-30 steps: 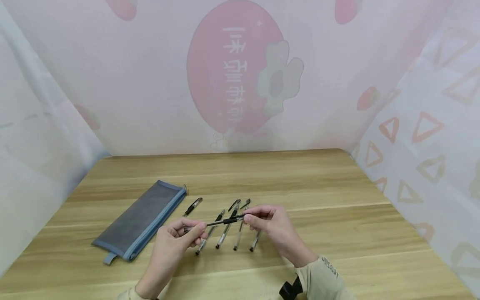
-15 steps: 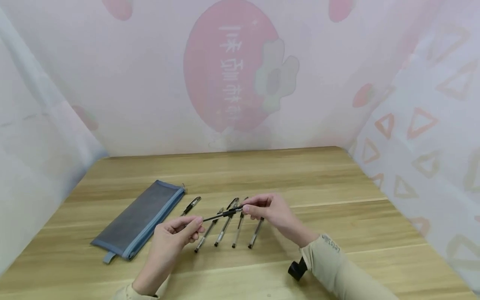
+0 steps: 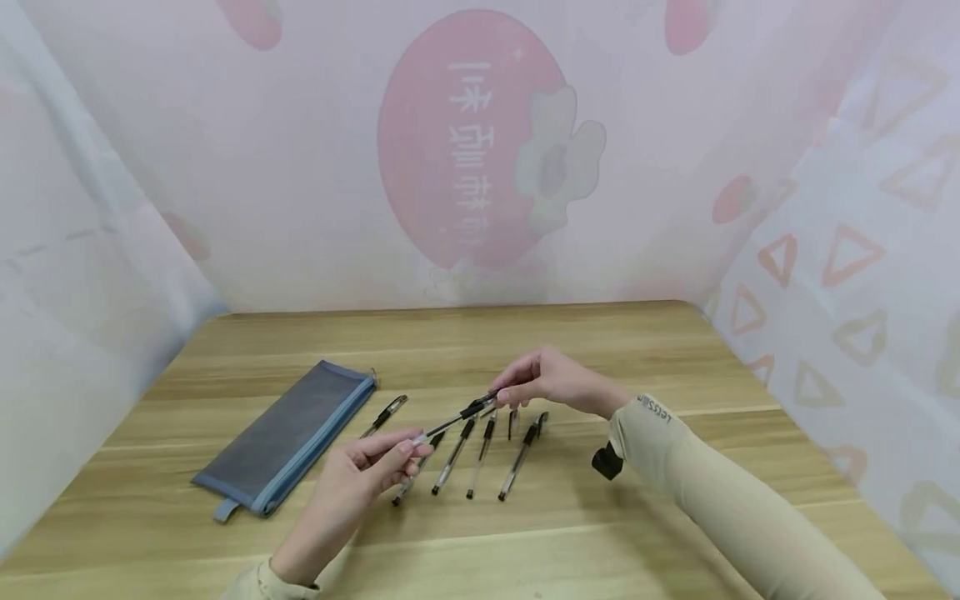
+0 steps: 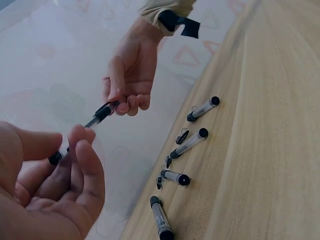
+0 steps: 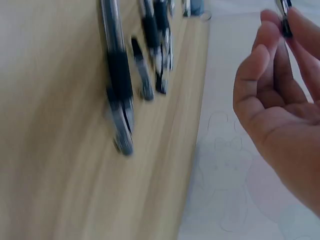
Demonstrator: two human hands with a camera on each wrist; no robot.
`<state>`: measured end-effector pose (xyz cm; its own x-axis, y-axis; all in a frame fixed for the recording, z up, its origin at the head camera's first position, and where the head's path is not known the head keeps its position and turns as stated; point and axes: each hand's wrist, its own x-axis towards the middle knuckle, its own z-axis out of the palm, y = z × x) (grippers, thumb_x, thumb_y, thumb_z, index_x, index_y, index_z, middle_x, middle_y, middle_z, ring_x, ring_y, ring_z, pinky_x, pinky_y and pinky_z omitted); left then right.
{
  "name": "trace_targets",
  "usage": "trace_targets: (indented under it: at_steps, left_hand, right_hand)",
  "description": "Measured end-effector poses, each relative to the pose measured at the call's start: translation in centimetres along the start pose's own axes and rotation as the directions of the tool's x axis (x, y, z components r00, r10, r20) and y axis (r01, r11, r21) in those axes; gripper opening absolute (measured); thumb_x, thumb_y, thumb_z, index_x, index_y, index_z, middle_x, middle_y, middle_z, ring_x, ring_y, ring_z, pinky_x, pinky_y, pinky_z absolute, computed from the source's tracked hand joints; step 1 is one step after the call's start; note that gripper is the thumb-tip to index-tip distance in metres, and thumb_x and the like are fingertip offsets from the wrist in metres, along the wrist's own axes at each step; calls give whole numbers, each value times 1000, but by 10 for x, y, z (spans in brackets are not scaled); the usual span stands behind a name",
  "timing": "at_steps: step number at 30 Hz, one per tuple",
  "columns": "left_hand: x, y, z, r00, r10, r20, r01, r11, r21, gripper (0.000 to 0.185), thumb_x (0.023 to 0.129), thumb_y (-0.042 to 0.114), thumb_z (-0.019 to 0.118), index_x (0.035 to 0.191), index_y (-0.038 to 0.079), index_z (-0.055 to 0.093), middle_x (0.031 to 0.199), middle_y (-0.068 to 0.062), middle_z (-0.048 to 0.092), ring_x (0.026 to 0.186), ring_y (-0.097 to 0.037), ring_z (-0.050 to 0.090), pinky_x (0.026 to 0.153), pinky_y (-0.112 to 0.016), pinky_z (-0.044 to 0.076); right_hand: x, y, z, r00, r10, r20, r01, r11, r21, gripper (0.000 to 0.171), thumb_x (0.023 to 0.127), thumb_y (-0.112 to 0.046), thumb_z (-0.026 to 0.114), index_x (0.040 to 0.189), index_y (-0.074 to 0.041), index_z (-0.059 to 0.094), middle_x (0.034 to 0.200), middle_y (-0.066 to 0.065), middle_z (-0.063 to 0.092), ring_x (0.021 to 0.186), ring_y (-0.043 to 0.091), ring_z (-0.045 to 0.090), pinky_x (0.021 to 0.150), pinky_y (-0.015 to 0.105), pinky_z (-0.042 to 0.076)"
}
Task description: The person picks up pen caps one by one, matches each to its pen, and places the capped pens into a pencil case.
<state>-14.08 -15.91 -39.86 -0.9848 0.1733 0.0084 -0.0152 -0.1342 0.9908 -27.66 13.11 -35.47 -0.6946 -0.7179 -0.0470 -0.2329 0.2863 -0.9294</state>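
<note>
Left hand pinching one end of a black gel pen, right hand pinching the other, above pens on the wooden table, blue mesh pencil case nearby

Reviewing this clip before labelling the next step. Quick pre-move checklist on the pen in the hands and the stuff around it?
1. Left hand pinches the near end of the held pen: ok.
2. Right hand pinches the far, black end of that pen: ok.
3. Held pen lifted off the table, above the row: ok.
4. Loose pens lie side by side on the table under the held pen, none touched by a hand: ok.
5. Mesh pouch flat on the table, apart from both hands; open or zipped: cannot tell.
6. Held pen capped or uncapped: cannot tell, fingers cover both ends.
</note>
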Motion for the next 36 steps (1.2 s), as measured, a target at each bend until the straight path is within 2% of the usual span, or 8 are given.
trace_targets:
  at_steps: [3,6,10,16,20,23,28,36]
  left_hand:
    - [0,1,1,999,-23,-44,25,999,37,31,93,17,70,120,1,68,112,-26,66,91,-33,66,79,-39,57]
    - [1,3,1,994,-41,-99,47,997,60,29,92,15,72,116,-1,70,107,-23,69,87,-33,67,78,-38,58]
    - [2,6,-3,987,-63,-149,77,993,90,29,91,13,73,115,-4,70,100,-20,71,81,-26,68,75,-36,58]
    - [0,11,-15,998,-60,-23,63,979,196,36,97,14,65,127,-6,62,104,-19,70,84,-23,67,75,-36,58]
    - [-1,14,-23,998,-56,32,47,970,240,37,98,12,64,128,-7,60,106,-20,70,90,-29,67,74,-35,58]
    - [-2,14,-29,997,-67,31,57,963,262,35,98,10,63,128,-8,60,105,-19,70,91,-32,67,72,-33,58]
    - [-1,13,-35,996,-88,3,84,962,261,34,98,10,63,126,-9,61,105,-20,70,86,-27,66,70,-31,57]
    - [-1,9,-45,995,-99,-17,100,960,261,33,94,7,67,121,-13,62,98,-24,70,81,-29,69,69,-32,58]
  right_hand:
    - [7,-2,-5,999,8,34,-6,999,-53,18,87,-11,77,105,-7,75,95,20,71,84,41,64,73,40,55]
    - [14,-6,-8,999,26,44,-22,995,-99,15,87,-10,77,101,-6,74,91,17,71,79,34,65,69,35,54]
    - [24,-8,-9,998,25,50,-17,988,-156,12,87,-10,77,99,-8,75,92,15,72,83,33,65,74,39,55]
    - [39,-6,-7,999,15,29,-10,983,-185,13,85,-7,79,97,-9,77,91,6,73,87,33,66,84,55,51]
    - [48,-3,-2,999,13,44,-6,986,-167,14,84,-3,78,96,-8,77,94,7,73,85,29,67,85,57,50]
    - [54,0,3,999,12,53,-3,986,-167,14,83,-2,78,97,-6,77,96,8,73,85,26,68,85,55,52]
    - [64,3,7,998,13,54,-2,979,-202,14,83,1,78,95,-6,77,94,3,73,83,22,69,80,40,56]
    - [82,9,16,997,-5,81,23,974,-223,11,82,3,78,91,-4,77,91,3,73,81,22,69,76,36,57]
